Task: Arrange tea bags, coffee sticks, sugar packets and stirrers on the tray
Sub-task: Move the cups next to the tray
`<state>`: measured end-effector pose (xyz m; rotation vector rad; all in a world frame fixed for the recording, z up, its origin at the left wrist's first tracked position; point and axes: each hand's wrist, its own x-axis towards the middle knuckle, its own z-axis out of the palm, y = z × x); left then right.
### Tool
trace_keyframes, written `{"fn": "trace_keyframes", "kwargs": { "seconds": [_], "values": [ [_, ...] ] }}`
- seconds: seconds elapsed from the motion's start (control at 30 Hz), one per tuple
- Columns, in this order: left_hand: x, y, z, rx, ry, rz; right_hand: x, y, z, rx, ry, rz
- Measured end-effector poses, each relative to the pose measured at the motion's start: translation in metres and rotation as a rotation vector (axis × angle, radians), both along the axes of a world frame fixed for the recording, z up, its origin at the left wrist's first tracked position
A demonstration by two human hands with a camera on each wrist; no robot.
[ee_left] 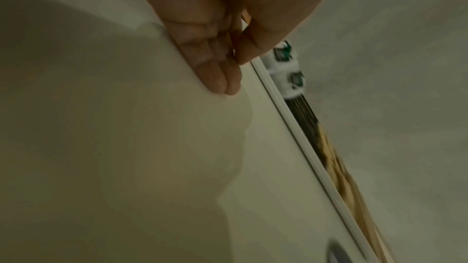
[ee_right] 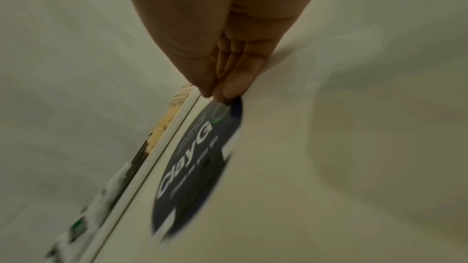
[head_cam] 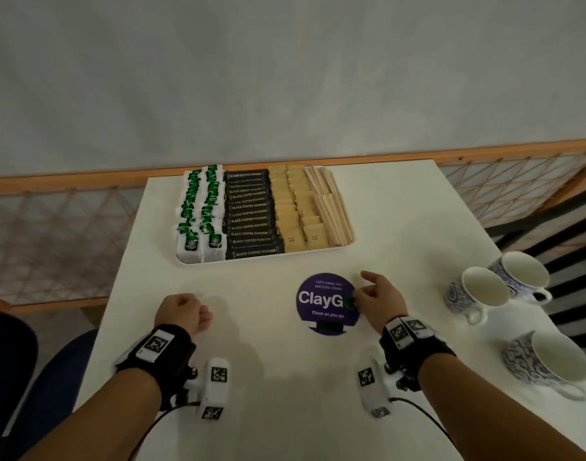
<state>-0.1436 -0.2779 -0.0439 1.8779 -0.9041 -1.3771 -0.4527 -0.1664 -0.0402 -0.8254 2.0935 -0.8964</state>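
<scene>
Your left hand (head_cam: 182, 312) sat on the white tabletop (head_cam: 401, 211), near the front left, fingers (ee_left: 215, 75) curled in loosely with the tips lying together; nothing was held in it. Your right hand (head_cam: 379, 299) rested at the right edge of the round purple sticker (head_cam: 326, 302). Its fingers (ee_right: 235, 83) were drawn together over that edge, thumb lifted and pointing toward the tray; the wrist view was too blurred to tell whether they pinched the sticker or only touched it.

The white tray (head_cam: 268, 257) lay toward the far side of the tabletop, well apart from both hands, and was filled edge to edge. Contents ran in bands from left to right:
- tea bags (head_cam: 202, 211), white with green tags, in two overlapping columns
- coffee sticks (head_cam: 250, 214), black, stacked crosswise in one column
- sugar packets (head_cam: 293, 211), tan, in two overlapping columns
- stirrers (head_cam: 333, 207), pale wood, bundled lengthwise along the right rim

Each band touched the next.

Three blue-patterned cups (head_cam: 484, 294) lay tipped on their sides at the right of the tabletop, openings toward you, two close together and the third nearer. A wooden lattice rail (head_cam: 52, 227) ran behind the tabletop. Black bands with coded markers wrapped both your wrists.
</scene>
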Motion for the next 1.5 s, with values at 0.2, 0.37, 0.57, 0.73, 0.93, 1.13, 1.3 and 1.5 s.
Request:
{"fn": "trace_keyframes", "kwargs": {
  "seconds": [0.2, 0.37, 0.57, 0.73, 0.93, 1.13, 1.3, 1.5],
  "values": [
    [-0.053, 0.057, 0.006, -0.004, -0.193, -0.332, 0.002, 0.078, 0.03, -0.115, 0.08, 0.206],
    [-0.147, 0.119, 0.032, -0.121, -0.181, -0.589, -0.042, 0.128, 0.08, -0.356, 0.207, 0.258],
    [-0.265, 0.176, 0.041, -0.174, -0.128, -0.859, -0.145, 0.177, 0.11, -0.5, 0.332, 0.123],
    [-0.336, 0.201, 0.043, -0.019, -0.031, -0.784, -0.233, 0.192, 0.085, -0.232, 0.361, 0.057],
    [-0.37, 0.207, 0.046, -0.004, -0.064, -0.724, -0.279, 0.186, 0.045, -0.07, 0.274, 0.136],
    [-0.378, 0.206, 0.034, 0.028, -0.111, -0.651, -0.295, 0.168, 0.026, -0.018, 0.197, 0.22],
    [-0.387, 0.199, 0.032, 0.024, -0.021, -0.578, -0.296, 0.153, 0.023, -0.01, 0.183, 0.235],
    [-0.384, 0.197, 0.032, 0.047, 0.109, -0.584, -0.301, 0.136, 0.026, -0.009, 0.023, 0.223]
  ]
}}
